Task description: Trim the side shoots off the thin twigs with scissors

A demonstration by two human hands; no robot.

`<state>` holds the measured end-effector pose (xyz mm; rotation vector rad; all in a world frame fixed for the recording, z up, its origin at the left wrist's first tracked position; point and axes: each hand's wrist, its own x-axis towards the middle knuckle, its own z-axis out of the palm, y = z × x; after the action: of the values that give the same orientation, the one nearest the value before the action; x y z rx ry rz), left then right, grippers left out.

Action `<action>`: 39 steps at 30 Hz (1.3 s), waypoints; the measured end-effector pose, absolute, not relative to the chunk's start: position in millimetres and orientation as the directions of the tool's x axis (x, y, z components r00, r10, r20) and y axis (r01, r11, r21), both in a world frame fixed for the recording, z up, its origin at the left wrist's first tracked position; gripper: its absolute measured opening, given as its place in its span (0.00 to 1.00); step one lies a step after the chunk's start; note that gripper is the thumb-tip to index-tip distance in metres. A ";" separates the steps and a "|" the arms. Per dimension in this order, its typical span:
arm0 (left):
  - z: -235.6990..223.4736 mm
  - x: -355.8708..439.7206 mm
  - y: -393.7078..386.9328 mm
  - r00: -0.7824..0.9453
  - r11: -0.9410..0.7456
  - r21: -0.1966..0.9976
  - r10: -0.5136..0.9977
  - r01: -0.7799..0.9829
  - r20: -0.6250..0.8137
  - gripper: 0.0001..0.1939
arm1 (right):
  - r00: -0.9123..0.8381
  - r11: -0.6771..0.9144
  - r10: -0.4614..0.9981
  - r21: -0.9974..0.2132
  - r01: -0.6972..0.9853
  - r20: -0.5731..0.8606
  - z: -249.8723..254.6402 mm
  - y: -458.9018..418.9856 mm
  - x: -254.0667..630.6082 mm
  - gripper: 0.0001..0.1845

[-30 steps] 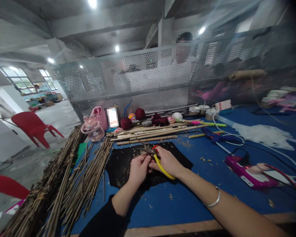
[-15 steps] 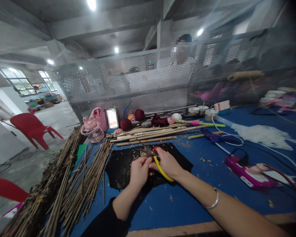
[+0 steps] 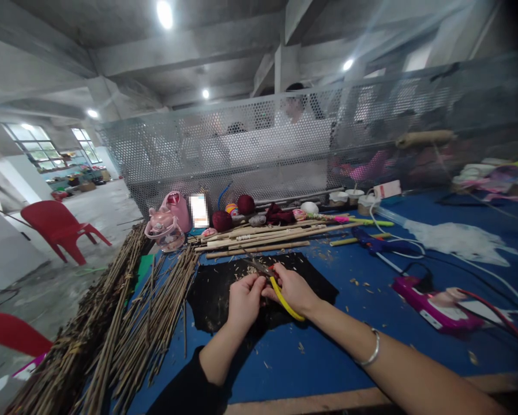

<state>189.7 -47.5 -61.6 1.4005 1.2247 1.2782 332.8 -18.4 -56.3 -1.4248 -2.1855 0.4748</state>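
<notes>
Think of the black cloth as the clock's middle. A big holey screen (image 3: 164, 155) blocks the way past twelve. The blue table (image 3: 337, 351) holds everything. At nine lies a thick stick bundle (image 3: 98, 300), then looser thin sticks (image 3: 155, 323), maybe kept close for easy reach. The black cloth (image 3: 209, 300) lies under both hands, maybe to catch wood bits (image 3: 241, 269). Pale sticks (image 3: 259, 236) crowd twelve. A pink power strip (image 3: 436, 305) and cords clutter three. The right hand (image 3: 297, 291) curls around yellow-handled scissors (image 3: 280, 298), blades toward eleven. The left hand (image 3: 244, 300) presses thumb to finger; I can't tell what's between.
</notes>
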 end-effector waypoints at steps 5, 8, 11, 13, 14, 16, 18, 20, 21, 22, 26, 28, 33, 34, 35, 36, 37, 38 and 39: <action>-58.8 188.5 -48.5 0.005 -0.169 0.978 0.986 0.120 0.169 0.16 | -0.325 0.385 0.923 -0.530 0.756 0.206 -57.8 -18.6 332.7 0.21; -57.0 188.4 -48.9 0.010 -0.162 0.978 0.987 0.128 0.162 0.16 | -0.330 0.385 0.923 -0.524 0.760 0.200 -58.2 -18.1 332.9 0.21; -57.4 188.4 -48.2 0.014 -0.142 0.983 0.990 0.118 0.141 0.17 | -0.318 0.387 0.922 -0.482 0.786 0.221 -58.0 -17.4 333.5 0.21; -58.2 188.2 -47.6 0.025 -0.143 0.981 0.990 0.134 0.141 0.16 | -0.320 0.405 0.912 -0.448 0.797 0.255 -58.3 -16.7 334.1 0.22; -58.6 188.0 -47.4 0.032 -0.145 0.979 0.989 0.146 0.142 0.16 | -0.328 0.421 0.904 -0.438 0.795 0.274 -58.6 -16.3 334.5 0.23; -59.0 187.7 -47.2 0.046 -0.151 0.974 0.988 0.166 0.145 0.16 | -0.342 0.445 0.892 -0.433 0.784 0.296 -59.3 -15.1 335.1 0.23; -59.1 187.6 -47.1 0.050 -0.160 0.973 0.987 0.166 0.153 0.16 | -0.345 0.444 0.893 -0.440 0.781 0.288 -59.8 -13.8 335.5 0.23; -59.1 187.6 -46.9 0.045 -0.169 0.973 0.985 0.157 0.164 0.16 | -0.338 0.422 0.905 -0.449 0.787 0.259 -59.9 -12.6 335.5 0.22; -59.1 187.8 -46.7 0.044 -0.174 0.973 0.985 0.149 0.169 0.16 | -0.336 0.413 0.910 -0.457 0.788 0.243 -59.9 -12.1 335.5 0.21; -59.1 188.0 -46.4 0.046 -0.176 0.975 0.984 0.138 0.172 0.17 | -0.335 0.406 0.913 -0.466 0.786 0.232 -59.8 -11.7 335.4 0.21; -58.9 188.7 -45.5 0.064 -0.183 0.980 0.982 0.079 0.178 0.18 | -0.354 0.418 0.908 -0.496 0.761 0.223 -58.7 -12.3 335.9 0.18; -59.5 188.7 -45.0 0.064 -0.175 0.983 0.983 0.058 0.171 0.18 | -0.380 0.441 0.897 -0.501 0.744 0.225 -57.7 -13.5 336.6 0.18; -66.7 187.6 -43.0 0.047 -0.103 0.992 0.994 0.070 0.100 0.20 | -0.444 0.509 0.860 -0.505 0.697 0.253 -54.7 -15.0 338.3 0.21; -68.5 187.5 -42.7 0.045 -0.100 0.991 0.994 0.087 0.096 0.20 | -0.449 0.517 0.855 -0.493 0.700 0.259 -54.0 -15.0 338.3 0.22; -69.9 187.3 -42.5 0.044 -0.102 0.989 0.994 0.105 0.098 0.21 | -0.451 0.521 0.853 -0.479 0.706 0.263 -53.3 -14.9 338.3 0.23; -70.8 187.3 -42.5 0.044 -0.107 0.987 0.994 0.123 0.103 0.21 | -0.449 0.522 0.853 -0.467 0.714 0.266 -52.6 -14.9 338.2 0.23; -71.1 187.4 -42.8 0.046 -0.113 0.984 0.993 0.141 0.108 0.21 | -0.445 0.519 0.855 -0.456 0.723 0.268 -52.1 -15.0 338.2 0.24; -70.8 187.4 -43.2 0.047 -0.120 0.980 0.992 0.158 0.114 0.22 | -0.440 0.517 0.856 -0.449 0.729 0.270 -51.6 -15.1 338.1 0.25; -69.8 187.5 -43.8 0.049 -0.129 0.976 0.991 0.176 0.122 0.22 | -0.436 0.512 0.859 -0.445 0.735 0.269 -51.4 -15.3 338.0 0.25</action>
<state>187.5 -43.8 -69.8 1.4541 1.2492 1.1826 338.0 -15.3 -51.4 -1.3054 -2.2955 0.3613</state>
